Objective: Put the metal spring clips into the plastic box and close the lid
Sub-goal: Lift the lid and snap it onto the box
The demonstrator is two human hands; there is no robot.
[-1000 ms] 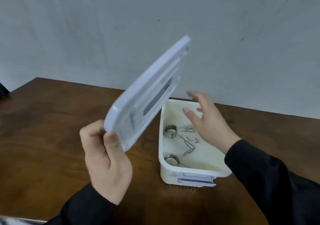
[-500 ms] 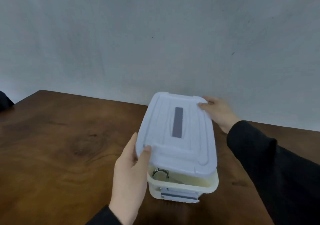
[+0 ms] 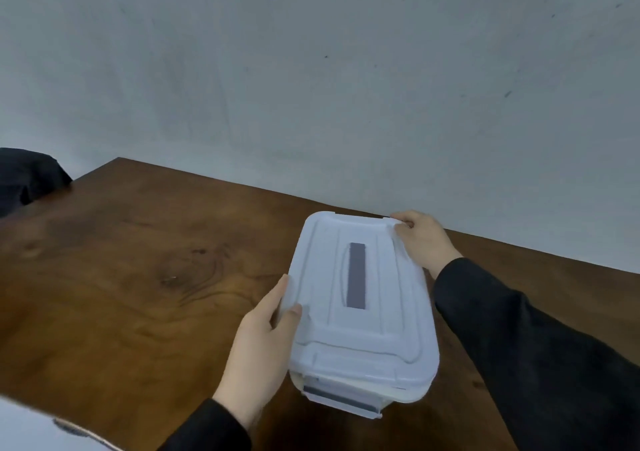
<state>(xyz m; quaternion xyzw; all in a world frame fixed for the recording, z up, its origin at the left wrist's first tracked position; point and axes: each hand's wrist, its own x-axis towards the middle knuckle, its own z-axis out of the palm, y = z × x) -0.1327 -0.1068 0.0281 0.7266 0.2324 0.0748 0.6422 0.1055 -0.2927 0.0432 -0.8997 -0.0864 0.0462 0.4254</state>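
Gripping the lid (image 3: 360, 298) on the plastic box (image 3: 405, 393): left hand (image 3: 263, 343) at near-left edge, right hand (image 3: 420, 239) at far-right corner

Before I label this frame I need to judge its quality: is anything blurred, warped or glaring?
Head view: soft even light, no glare; lid edges and both hands, left and right, look slightly smeared; the wide lens bends the table edge; near latch soft.
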